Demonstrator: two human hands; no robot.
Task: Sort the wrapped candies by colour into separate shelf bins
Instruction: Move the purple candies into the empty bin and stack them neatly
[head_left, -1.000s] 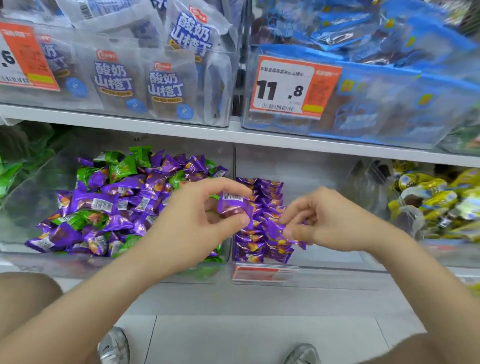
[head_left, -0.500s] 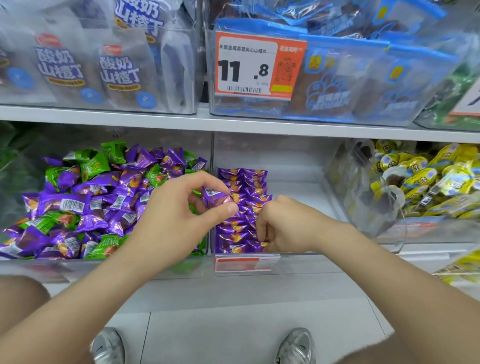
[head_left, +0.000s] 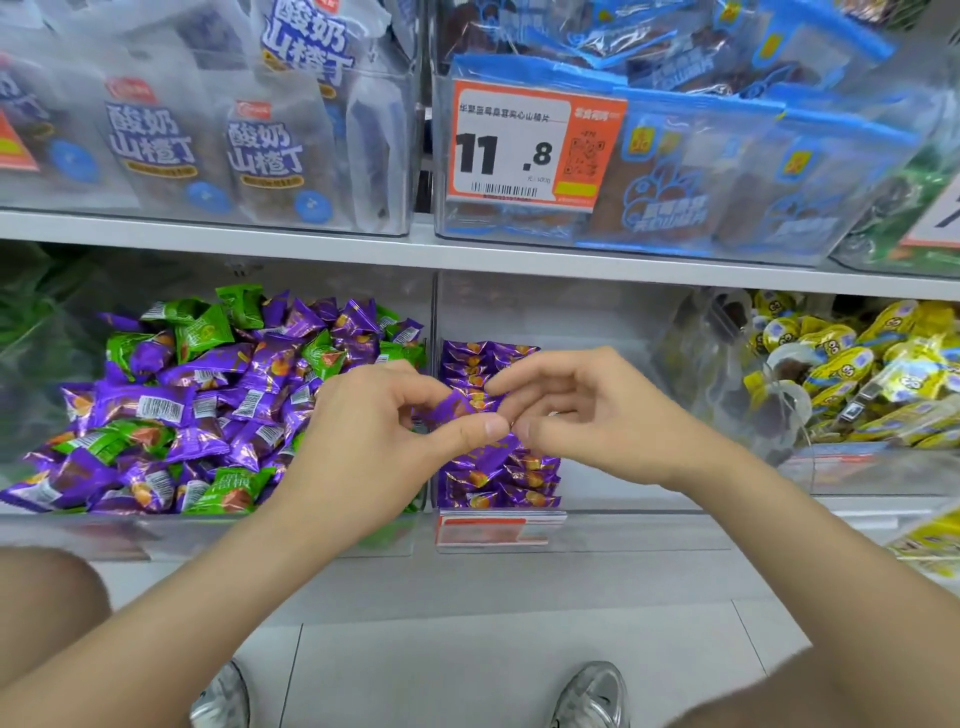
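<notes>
The right hand (head_left: 587, 426) has lifted from the purple row (head_left: 498, 483) to meet the left hand (head_left: 384, 436). Both pinch one purple candy (head_left: 457, 408) between thumb and forefinger, other fingers loosely curled, probably squaring it for the row at 6 o'clock; the mixed pile (head_left: 218, 415) sits at 9 o'clock

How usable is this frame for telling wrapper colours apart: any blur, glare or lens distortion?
Head view: even light, purple and green wrappers in the left bin read clearly. Head view: the purple candy pinched between left hand and right hand is motion-smeared. Head view: the shelf edge slants and bows slightly from the wide lens; the price tag is legible.
</notes>
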